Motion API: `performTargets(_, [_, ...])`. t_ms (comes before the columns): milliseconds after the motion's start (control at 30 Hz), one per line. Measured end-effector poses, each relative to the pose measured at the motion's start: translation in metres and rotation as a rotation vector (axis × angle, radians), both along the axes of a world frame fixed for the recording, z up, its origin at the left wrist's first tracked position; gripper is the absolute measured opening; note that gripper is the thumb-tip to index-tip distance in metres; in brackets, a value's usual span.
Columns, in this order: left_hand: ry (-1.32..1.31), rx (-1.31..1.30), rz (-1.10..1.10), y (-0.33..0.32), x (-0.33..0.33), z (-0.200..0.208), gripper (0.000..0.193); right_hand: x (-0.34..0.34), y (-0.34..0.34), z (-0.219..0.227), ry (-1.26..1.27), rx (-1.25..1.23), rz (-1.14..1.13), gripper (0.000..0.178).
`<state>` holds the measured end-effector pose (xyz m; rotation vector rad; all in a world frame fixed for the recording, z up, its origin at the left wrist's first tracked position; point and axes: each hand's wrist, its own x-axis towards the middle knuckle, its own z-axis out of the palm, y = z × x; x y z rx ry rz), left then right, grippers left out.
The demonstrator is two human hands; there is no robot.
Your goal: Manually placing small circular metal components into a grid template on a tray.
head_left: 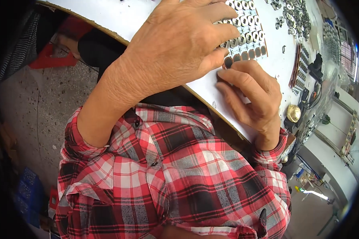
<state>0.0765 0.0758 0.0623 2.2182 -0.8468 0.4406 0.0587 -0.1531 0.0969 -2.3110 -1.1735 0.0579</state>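
My left hand (183, 42) reaches over a panel of small round metal parts (249, 38) set in rows on the white table. Its fingers are apart, with the tips resting over or just above the left side of the rows; it holds nothing that I can see. At the panel's near edge is a row of dark round discs (244, 55). Close beside that row, my right hand (255, 93) has its thumb and index finger brought nearly together. What lies between those fingertips, if anything, is too small to make out.
Loose metal pieces (295, 18) are heaped at the far right of the white table (205, 85). A stack of strips (299, 67) with similar parts stands at the right, near a round gold-coloured object (293, 113) and black cables. A red object (52, 57) is on the speckled floor.
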Motion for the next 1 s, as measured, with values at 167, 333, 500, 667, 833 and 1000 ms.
performTargets(167, [-0.001, -0.027, 0.004, 0.000, -0.001, -0.002, 0.032, 0.005, -0.010, 0.003, 0.277, 0.172, -0.098, 0.011])
performTargets(333, [0.027, -0.033, -0.013, 0.000, 0.000, -0.001, 0.032, 0.004, -0.009, 0.001, 0.799, 0.510, -0.486, 0.008])
performTargets(500, [0.073, -0.022, -0.027, 0.000, 0.000, 0.005, 0.032, 0.003, -0.003, 0.000, 0.802, 0.541, -0.509, 0.011])
performTargets(667, [0.036, -0.008, -0.010, 0.000, 0.001, 0.001, 0.033, 0.002, -0.004, -0.009, 0.530, 0.378, -0.375, 0.017])
performTargets(833, [0.074, -0.031, -0.019, -0.002, 0.001, 0.000, 0.033, 0.006, -0.009, -0.005, 0.500, 0.303, -0.327, 0.017])
performTargets(1000, [-0.684, -0.023, 0.069, -0.005, 0.021, -0.037, 0.032, 0.010, -0.006, -0.005, 0.352, 0.222, -0.161, 0.015])
